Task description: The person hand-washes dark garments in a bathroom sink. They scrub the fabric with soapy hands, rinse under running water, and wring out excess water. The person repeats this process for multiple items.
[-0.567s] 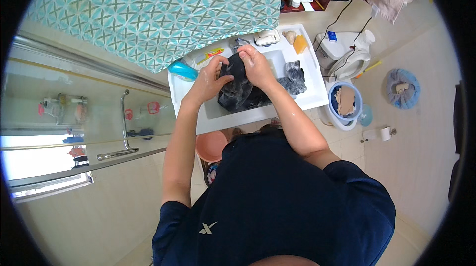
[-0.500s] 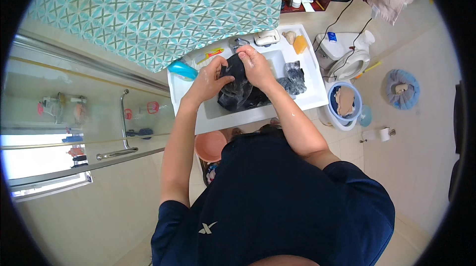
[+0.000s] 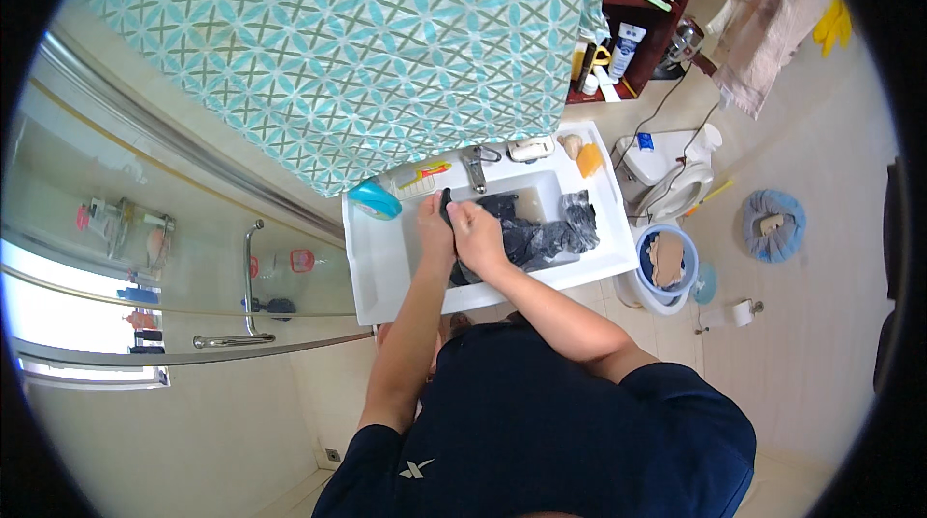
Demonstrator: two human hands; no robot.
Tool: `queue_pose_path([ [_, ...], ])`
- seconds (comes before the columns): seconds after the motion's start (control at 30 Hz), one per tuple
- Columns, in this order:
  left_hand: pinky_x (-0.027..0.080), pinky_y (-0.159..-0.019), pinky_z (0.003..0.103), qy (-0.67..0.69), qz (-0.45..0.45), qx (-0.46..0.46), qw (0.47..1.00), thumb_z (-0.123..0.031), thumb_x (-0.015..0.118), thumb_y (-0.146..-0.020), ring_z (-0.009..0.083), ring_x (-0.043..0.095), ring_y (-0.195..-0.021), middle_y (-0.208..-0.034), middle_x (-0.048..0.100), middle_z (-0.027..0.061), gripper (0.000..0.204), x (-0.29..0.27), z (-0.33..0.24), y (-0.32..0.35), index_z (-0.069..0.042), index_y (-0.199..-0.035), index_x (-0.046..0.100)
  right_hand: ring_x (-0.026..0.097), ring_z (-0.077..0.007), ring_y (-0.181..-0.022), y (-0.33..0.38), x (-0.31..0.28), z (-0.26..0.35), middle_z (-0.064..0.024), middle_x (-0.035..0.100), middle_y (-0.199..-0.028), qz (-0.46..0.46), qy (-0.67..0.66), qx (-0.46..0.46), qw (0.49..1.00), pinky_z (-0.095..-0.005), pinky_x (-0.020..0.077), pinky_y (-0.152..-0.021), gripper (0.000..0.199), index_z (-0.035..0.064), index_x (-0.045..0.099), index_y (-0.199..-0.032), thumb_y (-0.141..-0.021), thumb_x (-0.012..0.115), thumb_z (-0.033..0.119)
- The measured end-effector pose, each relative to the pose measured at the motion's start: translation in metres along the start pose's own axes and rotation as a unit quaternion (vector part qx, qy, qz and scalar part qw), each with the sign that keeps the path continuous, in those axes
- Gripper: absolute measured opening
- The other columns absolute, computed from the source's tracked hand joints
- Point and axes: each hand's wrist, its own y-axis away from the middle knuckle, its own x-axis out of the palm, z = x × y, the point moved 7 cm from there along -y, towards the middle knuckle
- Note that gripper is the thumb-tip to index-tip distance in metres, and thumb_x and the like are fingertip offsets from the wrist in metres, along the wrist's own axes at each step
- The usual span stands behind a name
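Over the white sink (image 3: 372,262), my hands are close together on a wet black garment (image 3: 527,240). My left hand (image 3: 436,233) is closed on a dark fold at the sink's left side. Pressed beside it, my right hand (image 3: 477,236) grips the same fold, its fingers bent. The fold sticks up between the two hands. Soapy-looking grey streaks mark the rest of the cloth, which spreads through the basin to the right and over its right edge. Part of the cloth is hidden under my right wrist.
Behind the basin stands a chrome faucet (image 3: 476,170). A blue bottle (image 3: 375,199) lies at the left rim, and a yellow soap bar (image 3: 589,161) at the far right corner. A blue bucket of clothes (image 3: 689,262) stands right. A patterned curtain (image 3: 367,55) hangs behind.
My hands have come together and turned, bunching the cloth that was spread between them. More garment now shows in the basin. The whole view has shifted, with the sink lower.
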Motion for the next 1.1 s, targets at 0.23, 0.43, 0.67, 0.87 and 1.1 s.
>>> queue_pose_path([
  [0.23,0.044,-0.094,0.036,0.166,0.026,-0.069,0.983,-0.036,0.05,-0.104,0.0209,0.056,-0.104,-0.11,0.064,0.0162,0.043,0.008,-0.033,-0.001,0.004,-0.114,0.064,0.064,-0.048,-0.079,-0.024,0.005,0.016,-0.0318,0.064,-0.082,-0.009,-0.037,-0.051,0.998,-0.0488,0.0495,-0.07,0.052,-0.0048,0.065,-0.079,-0.104,0.046,0.037],
  [0.43,0.049,-0.08,0.036,0.14,-0.013,-0.038,0.989,-0.035,0.049,-0.105,0.0211,0.061,-0.084,-0.094,0.068,0.0125,0.042,0.003,-0.049,-0.003,0.003,-0.102,0.066,0.064,-0.0505,-0.085,-0.042,0.005,-0.002,-0.0318,0.067,-0.088,-0.05,-0.197,0.077,0.976,-0.0494,0.0506,-0.078,0.05,-0.0051,0.068,-0.081,-0.102,0.049,0.036],
  [0.67,0.051,-0.072,0.036,0.011,0.062,-0.008,0.998,-0.038,0.052,-0.104,0.0177,0.063,-0.08,-0.088,0.065,0.0074,0.039,0.001,-0.049,-0.01,-0.004,-0.088,0.064,0.058,-0.0258,-0.064,-0.04,0.004,-0.002,-0.026,0.062,-0.067,-0.111,-0.282,0.071,0.95,-0.0449,0.0481,-0.069,0.05,-0.0084,0.065,-0.078,-0.103,0.053,0.033],
  [0.87,0.048,-0.071,0.035,0.071,0.003,-0.012,0.997,-0.034,0.051,-0.104,0.0154,0.059,-0.076,-0.08,0.062,0.0051,0.037,-0.007,-0.032,-0.009,-0.005,-0.085,0.061,0.063,-0.0511,-0.084,-0.033,0.005,0.017,-0.031,0.066,-0.086,-0.071,-0.049,0.004,0.996,-0.0526,0.0491,-0.078,0.052,-0.006,0.066,-0.08,-0.103,0.046,0.036],
  [1.1,0.048,-0.075,0.035,0.212,0.071,-0.005,0.975,-0.035,0.048,-0.106,0.017,0.06,-0.081,-0.086,0.066,0.0058,0.04,-0.006,-0.027,-0.013,-0.001,-0.091,0.064,0.064,-0.0496,-0.082,-0.032,0.011,0.021,-0.0326,0.066,-0.083,-0.022,-0.019,-0.01,1.0,-0.0521,0.0496,-0.076,0.055,-0.0077,0.067,-0.08,-0.103,0.045,0.037],
])
